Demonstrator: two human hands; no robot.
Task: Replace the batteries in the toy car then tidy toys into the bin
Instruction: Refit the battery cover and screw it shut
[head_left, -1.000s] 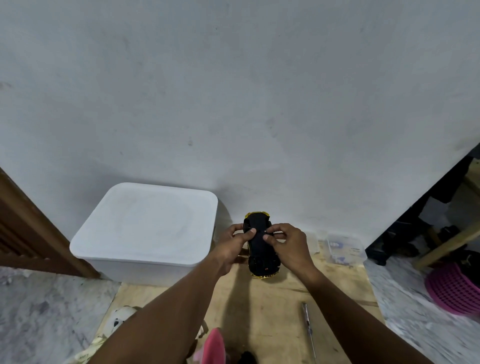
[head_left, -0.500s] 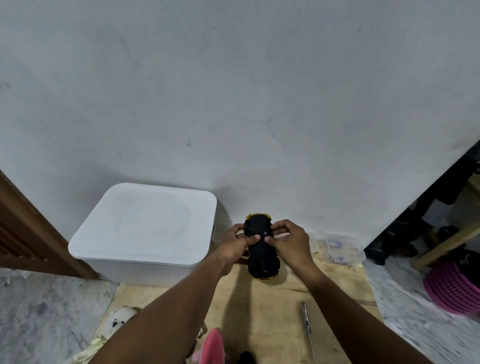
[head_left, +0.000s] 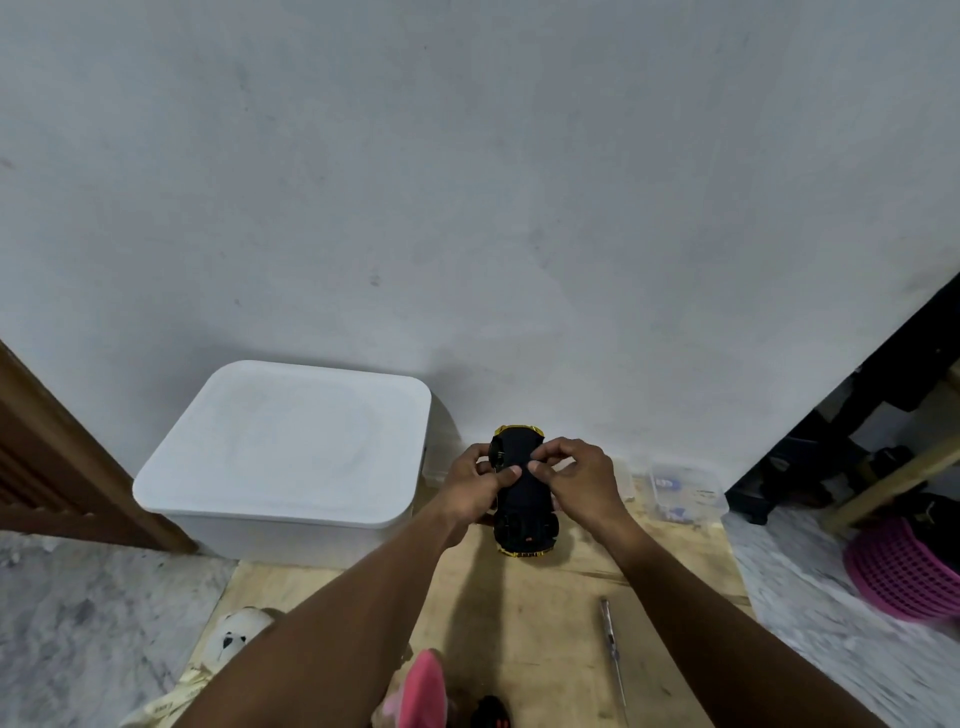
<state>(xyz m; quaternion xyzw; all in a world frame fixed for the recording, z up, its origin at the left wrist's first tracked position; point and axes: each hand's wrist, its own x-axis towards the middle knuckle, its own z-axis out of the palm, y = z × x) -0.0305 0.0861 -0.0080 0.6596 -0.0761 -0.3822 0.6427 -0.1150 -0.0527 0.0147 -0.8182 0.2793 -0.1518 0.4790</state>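
A black toy car (head_left: 524, 512) with yellow trim is held upside down above the wooden board (head_left: 540, 623), its black underside facing me. My left hand (head_left: 475, 483) grips its left side, thumb on the underside. My right hand (head_left: 574, 475) grips the right side, thumb tip pressing the underside next to the left thumb. A white bin (head_left: 291, 452) with its lid on stands to the left against the wall. A screwdriver (head_left: 612, 649) lies on the board at the lower right.
A small clear plastic box (head_left: 685, 491) sits by the wall on the right. A white soft toy (head_left: 236, 634) and a pink toy (head_left: 423, 691) lie near the bottom edge. A pink basket (head_left: 904, 571) stands far right. A wooden door frame (head_left: 62, 467) rises at left.
Both hands have lifted the car slightly and shifted their thumbs further up its underside. Nothing else on the board has moved.
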